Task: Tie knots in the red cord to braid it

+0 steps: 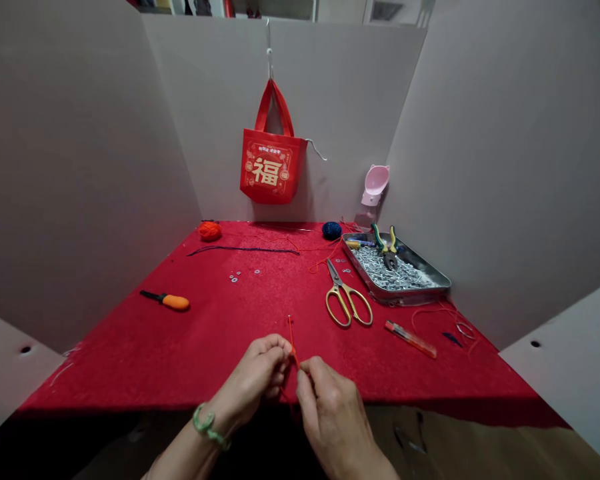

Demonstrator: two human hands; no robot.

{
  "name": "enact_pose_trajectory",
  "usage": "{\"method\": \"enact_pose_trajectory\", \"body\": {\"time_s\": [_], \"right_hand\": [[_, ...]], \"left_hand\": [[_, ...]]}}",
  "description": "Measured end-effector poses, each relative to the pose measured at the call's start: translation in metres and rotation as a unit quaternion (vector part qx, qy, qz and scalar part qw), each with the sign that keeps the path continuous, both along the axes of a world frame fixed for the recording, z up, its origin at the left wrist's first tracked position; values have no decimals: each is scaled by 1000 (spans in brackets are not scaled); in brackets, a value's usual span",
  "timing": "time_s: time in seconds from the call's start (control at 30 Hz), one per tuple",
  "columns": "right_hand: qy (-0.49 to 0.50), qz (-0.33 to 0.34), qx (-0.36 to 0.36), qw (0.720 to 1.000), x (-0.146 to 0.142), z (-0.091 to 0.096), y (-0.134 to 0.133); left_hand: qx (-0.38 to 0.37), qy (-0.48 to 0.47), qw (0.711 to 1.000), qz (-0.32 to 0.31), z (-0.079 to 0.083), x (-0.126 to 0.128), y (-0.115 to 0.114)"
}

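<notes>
my left hand (253,377) was curled closed; my right hand (327,407) pinched the light, limp orange cord (292,341), easiest held near its end.

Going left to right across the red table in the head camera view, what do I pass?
Orange-handled screwdriver → orange yarn ball → small steel washers → dark blue yarn ball → metal tray of screws

From our left hand (253,380) and right hand (330,413) at six o'clock, we can reach toward twelve over the red felt tabletop (260,313), passing between the orange-handled screwdriver (167,301) at ten o'clock and the gold-handled steel scissors (347,300) at one, with the rectangular steel screw tray (410,297) blocking two o'clock.
</notes>
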State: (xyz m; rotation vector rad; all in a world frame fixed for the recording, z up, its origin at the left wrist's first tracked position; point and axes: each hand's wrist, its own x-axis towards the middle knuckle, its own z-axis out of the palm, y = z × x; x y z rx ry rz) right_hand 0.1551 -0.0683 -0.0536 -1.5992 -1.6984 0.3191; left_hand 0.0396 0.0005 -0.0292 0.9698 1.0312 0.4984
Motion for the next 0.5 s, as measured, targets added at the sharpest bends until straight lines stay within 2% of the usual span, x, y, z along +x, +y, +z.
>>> {"method": "enact_pose_trajectory", "body": {"time_s": [0.27,0.4,0.5], "right_hand": [[-66,-10,51,996,-4,1,-2],[-108,-15,92,990,-5,2,-3],[-116,-14,96,988,-6,2,-3]], "left_hand": [[27,36,997,60,0,4,-5],[34,38,998,46,1,4,-3],[44,34,998,30,0,4,-2]]}}
